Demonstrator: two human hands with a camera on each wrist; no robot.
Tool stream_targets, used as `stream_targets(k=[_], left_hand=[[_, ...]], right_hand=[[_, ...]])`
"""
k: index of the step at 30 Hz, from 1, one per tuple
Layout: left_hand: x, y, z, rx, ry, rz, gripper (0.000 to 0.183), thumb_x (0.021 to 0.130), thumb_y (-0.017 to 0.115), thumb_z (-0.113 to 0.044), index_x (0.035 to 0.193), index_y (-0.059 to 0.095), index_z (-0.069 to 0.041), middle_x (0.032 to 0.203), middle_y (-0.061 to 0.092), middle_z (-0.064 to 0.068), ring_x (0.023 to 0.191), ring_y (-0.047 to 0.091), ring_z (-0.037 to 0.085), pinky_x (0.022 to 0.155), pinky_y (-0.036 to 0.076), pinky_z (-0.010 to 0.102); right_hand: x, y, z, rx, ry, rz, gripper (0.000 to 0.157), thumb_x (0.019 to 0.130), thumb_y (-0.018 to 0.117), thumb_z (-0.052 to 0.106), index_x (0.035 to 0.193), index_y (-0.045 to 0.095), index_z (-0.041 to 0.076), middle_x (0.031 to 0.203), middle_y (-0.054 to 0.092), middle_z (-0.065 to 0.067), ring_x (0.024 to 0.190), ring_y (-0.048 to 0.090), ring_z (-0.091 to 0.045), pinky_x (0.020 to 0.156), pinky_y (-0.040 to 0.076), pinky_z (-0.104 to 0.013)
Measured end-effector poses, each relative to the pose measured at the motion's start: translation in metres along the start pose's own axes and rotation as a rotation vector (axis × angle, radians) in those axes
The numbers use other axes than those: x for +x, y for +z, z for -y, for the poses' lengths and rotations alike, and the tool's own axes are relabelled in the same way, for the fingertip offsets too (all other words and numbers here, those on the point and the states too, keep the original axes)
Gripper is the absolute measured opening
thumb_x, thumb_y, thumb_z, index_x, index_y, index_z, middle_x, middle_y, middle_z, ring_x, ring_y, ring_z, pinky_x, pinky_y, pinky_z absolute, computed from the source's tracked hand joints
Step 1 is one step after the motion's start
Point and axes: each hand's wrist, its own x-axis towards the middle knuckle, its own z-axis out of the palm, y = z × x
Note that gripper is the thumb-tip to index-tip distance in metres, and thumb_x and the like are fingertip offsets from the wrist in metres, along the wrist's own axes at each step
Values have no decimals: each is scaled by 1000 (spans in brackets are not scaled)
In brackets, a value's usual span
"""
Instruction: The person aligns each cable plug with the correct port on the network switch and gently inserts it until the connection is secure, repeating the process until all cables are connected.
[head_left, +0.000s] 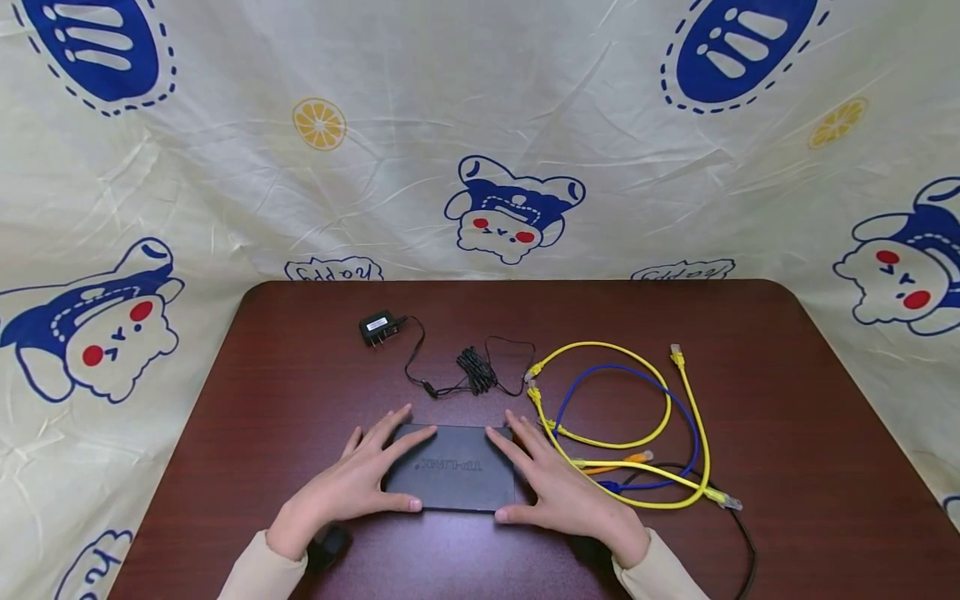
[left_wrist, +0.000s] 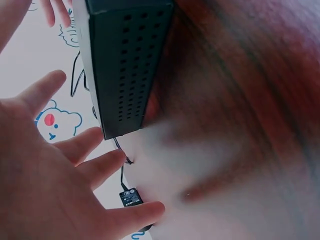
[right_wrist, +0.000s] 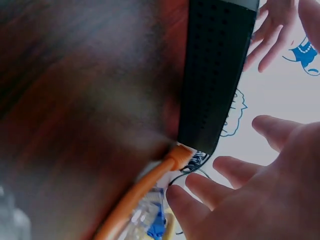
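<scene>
A dark grey TP-Link network switch lies flat on the table, its lettering upside down in the head view. My left hand is at its left end, fingers spread, thumb by the near edge and fingertips over the top and far corner. Mirroring it, my right hand spreads around the right end. The left wrist view shows the vented end of the switch beside straight fingers. From the far corner by my right fingers, an orange network cable runs out with its plug right at the switch.
Behind the switch lies a black power adapter with its bundled cord. Yellow network cables and a blue cable loop to the right. A black cable trails to the near edge. A printed cloth hangs behind the table.
</scene>
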Motion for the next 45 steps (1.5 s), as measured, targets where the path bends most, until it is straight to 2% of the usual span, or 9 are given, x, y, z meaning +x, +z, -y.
stream_targets(k=[8,17,21,27,32,40,45], left_hand=[[3,1,2,-22,-21,34,86,76,73,-52,149,35,-28,156,16,16,140,18,37,101,7,70],[4,1,5,13,11,6,85,75,74,-51,147,38,-25,151,23,19,135,28,39,99,12,71],[5,3,5,29,12,-10,85,74,75,-52,146,40,-26,144,31,18,131,34,37,98,13,72],[8,5,7,34,10,-20,85,72,76,-51,145,42,-26,137,36,16,127,36,37,100,15,68],[9,6,6,37,18,-14,86,71,77,-51,146,42,-26,135,36,15,125,35,40,100,19,66],[8,8,3,55,21,-24,88,69,79,-51,145,43,-25,130,38,13,127,35,36,102,7,69],[5,8,1,57,21,-33,90,68,79,-52,145,43,-24,128,39,12,125,36,35,101,2,70]], right_hand=[[5,7,-4,-74,-25,-28,93,79,69,54,152,27,16,155,13,-22,139,14,-44,101,27,-60],[8,10,-6,-85,-4,-24,98,76,72,57,152,26,15,156,11,-20,141,11,-40,103,26,-57],[9,11,-6,-98,-16,-36,101,73,75,56,151,28,13,155,16,-21,141,13,-39,103,28,-55],[13,11,-4,-168,-36,-94,99,68,80,54,146,38,9,144,35,-19,135,30,-36,100,34,-53],[14,10,-4,-197,-22,-123,98,63,82,54,143,45,11,138,42,-18,126,40,-35,99,35,-53],[14,9,-4,-190,-47,-132,97,60,83,51,141,48,10,136,44,-16,131,37,-34,104,30,-51],[12,7,-2,-159,-32,-128,96,61,82,51,142,47,12,137,42,-14,123,45,-28,96,41,-46]])
